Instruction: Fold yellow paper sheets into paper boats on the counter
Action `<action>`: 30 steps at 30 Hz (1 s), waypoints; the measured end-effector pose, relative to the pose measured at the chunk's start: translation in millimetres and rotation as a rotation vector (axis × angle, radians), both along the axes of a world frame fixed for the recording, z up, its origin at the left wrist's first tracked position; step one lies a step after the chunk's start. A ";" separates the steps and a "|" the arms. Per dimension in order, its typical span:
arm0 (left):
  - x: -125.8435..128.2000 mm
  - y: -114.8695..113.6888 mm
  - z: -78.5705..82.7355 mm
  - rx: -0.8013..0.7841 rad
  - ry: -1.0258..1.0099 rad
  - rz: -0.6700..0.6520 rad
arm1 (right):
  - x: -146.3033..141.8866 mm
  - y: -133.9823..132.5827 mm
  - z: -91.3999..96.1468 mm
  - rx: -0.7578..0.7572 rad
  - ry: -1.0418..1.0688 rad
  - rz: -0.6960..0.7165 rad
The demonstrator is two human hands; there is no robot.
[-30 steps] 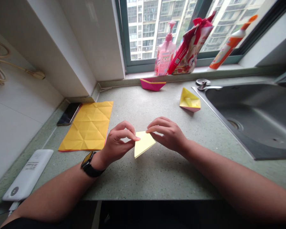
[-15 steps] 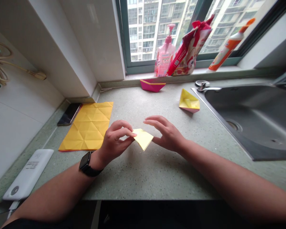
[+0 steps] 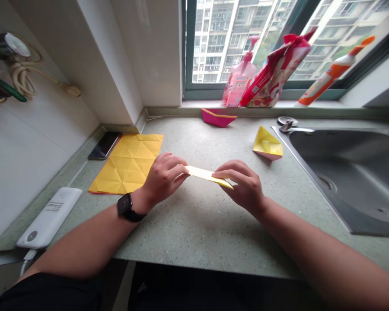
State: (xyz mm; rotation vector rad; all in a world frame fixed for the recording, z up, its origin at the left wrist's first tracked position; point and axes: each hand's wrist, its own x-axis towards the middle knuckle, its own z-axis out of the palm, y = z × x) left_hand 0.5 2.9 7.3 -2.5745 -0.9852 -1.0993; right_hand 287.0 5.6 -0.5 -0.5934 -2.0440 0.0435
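Note:
A folded piece of yellow paper [image 3: 201,172] is held up between both hands above the counter, seen as a narrow, slightly slanting strip. My left hand [image 3: 167,175] pinches its left end between thumb and fingers. At its right end, my right hand [image 3: 241,182] has the thumb below and the fingers on top. Farther back lies a magenta folded paper boat [image 3: 218,118] with a yellow rim. A yellow and pink folded paper piece [image 3: 268,144] stands near the sink. Left of my left hand is a stack of creased yellow paper sheets [image 3: 128,164].
A black phone [image 3: 104,145] touches the paper stack. A white power bank [image 3: 50,218] with a cable lies at the left edge. The steel sink [image 3: 343,172] is on the right. A pump bottle [image 3: 240,80], a red bag [image 3: 275,73] and an orange-white bottle [image 3: 330,77] stand on the sill.
My right hand has closed on the paper's right end. The paper has turned from a pointed, tilted shape into a narrow strip between my hands. The camera view has shifted.

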 end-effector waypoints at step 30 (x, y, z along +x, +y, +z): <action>-7.1 13.0 -9.8 -0.342 -0.172 -0.110 | 14.9 15.9 -13.9 -0.066 -0.185 -0.317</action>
